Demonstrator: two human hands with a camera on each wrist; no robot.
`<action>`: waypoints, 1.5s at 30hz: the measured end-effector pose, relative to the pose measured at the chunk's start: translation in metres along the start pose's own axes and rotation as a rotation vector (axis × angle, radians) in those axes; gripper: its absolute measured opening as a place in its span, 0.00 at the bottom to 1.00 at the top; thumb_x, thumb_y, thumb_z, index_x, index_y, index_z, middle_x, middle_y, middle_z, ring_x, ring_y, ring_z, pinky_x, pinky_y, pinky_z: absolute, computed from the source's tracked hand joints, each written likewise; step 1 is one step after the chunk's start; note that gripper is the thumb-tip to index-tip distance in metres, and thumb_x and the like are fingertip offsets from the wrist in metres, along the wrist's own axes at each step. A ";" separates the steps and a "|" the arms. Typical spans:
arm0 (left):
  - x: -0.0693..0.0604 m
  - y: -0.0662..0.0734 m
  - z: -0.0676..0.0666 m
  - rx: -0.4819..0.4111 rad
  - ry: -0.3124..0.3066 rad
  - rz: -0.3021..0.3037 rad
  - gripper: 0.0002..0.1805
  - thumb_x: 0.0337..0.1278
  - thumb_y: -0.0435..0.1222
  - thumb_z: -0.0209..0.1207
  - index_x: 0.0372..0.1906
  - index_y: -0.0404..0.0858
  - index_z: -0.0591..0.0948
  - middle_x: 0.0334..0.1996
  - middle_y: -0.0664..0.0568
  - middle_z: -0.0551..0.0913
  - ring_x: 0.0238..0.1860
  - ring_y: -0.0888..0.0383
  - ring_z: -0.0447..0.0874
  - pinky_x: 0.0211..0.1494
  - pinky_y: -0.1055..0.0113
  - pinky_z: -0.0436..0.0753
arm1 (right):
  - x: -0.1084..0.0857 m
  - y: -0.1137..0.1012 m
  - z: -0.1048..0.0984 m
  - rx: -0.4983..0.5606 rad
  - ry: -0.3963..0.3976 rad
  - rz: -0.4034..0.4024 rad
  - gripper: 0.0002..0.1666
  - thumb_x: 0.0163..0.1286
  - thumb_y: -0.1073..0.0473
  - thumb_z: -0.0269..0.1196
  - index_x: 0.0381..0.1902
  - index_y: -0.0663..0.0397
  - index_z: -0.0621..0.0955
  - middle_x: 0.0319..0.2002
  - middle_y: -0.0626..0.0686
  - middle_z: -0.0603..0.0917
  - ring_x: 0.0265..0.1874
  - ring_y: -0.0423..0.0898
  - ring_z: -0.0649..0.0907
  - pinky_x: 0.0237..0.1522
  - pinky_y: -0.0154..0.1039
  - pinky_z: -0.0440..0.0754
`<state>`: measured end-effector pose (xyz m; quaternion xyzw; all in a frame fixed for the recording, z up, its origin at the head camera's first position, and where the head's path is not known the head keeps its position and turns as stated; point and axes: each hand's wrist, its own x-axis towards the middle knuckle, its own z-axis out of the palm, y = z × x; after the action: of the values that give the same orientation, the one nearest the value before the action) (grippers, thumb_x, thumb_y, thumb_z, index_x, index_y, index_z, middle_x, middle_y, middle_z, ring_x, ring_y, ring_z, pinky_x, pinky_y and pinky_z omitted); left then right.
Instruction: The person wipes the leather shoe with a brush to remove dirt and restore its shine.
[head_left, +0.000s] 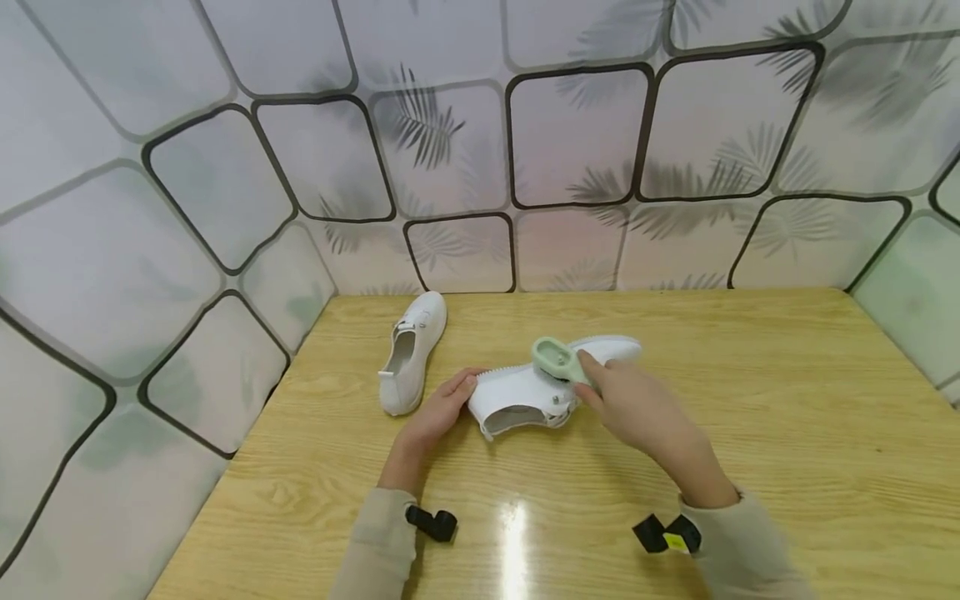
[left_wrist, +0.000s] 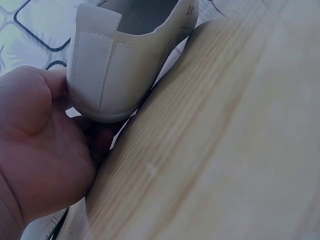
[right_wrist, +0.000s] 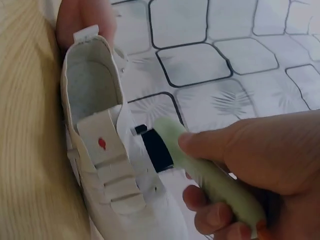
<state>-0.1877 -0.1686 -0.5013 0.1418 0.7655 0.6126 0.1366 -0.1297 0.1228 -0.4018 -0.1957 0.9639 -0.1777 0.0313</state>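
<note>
A white shoe (head_left: pixel 510 390) lies tipped on its side on the wooden table, its opening facing the person. At its heel, my left hand (head_left: pixel 437 412) grips it, thumb on the side and fingers partly hidden underneath, as the left wrist view of the heel (left_wrist: pixel 95 65) shows. A pale green brush (head_left: pixel 553 357) with dark bristles (right_wrist: pixel 157 150) is in my right hand (head_left: pixel 637 408), fingers curled round its handle. The bristles meet the upturned side of the shoe near the lace area. A red mark (right_wrist: pixel 102 143) shows on the shoe's tongue.
A second white shoe (head_left: pixel 412 354) stands upright on the table (head_left: pixel 787 417), left of the held one. Behind and to the left rises a patterned wall covering (head_left: pixel 457 183) with dark outlines and leaf prints. Black wrist devices (head_left: pixel 432 523) sit at both cuffs.
</note>
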 end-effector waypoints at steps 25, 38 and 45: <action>-0.001 0.001 -0.002 -0.021 -0.035 -0.008 0.24 0.81 0.44 0.39 0.68 0.36 0.71 0.64 0.44 0.74 0.63 0.55 0.69 0.69 0.59 0.62 | -0.017 0.024 -0.026 0.101 -0.094 -0.010 0.34 0.78 0.47 0.54 0.74 0.58 0.64 0.59 0.67 0.79 0.47 0.59 0.84 0.48 0.59 0.78; -0.001 0.000 0.000 0.004 0.013 -0.013 0.24 0.81 0.44 0.39 0.67 0.34 0.72 0.63 0.43 0.75 0.62 0.57 0.69 0.69 0.61 0.62 | -0.009 0.037 -0.020 0.091 -0.054 -0.023 0.34 0.79 0.51 0.52 0.76 0.58 0.61 0.67 0.69 0.71 0.63 0.67 0.73 0.60 0.65 0.70; 0.000 0.000 0.000 -0.006 0.021 -0.016 0.24 0.81 0.43 0.39 0.68 0.34 0.72 0.64 0.43 0.75 0.64 0.54 0.68 0.72 0.57 0.60 | -0.017 0.058 -0.029 0.046 -0.043 0.064 0.34 0.79 0.51 0.52 0.77 0.55 0.59 0.56 0.73 0.78 0.49 0.66 0.81 0.46 0.63 0.77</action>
<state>-0.1875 -0.1687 -0.5013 0.1288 0.7662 0.6151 0.1340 -0.1388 0.1888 -0.3950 -0.1676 0.9645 -0.1943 0.0624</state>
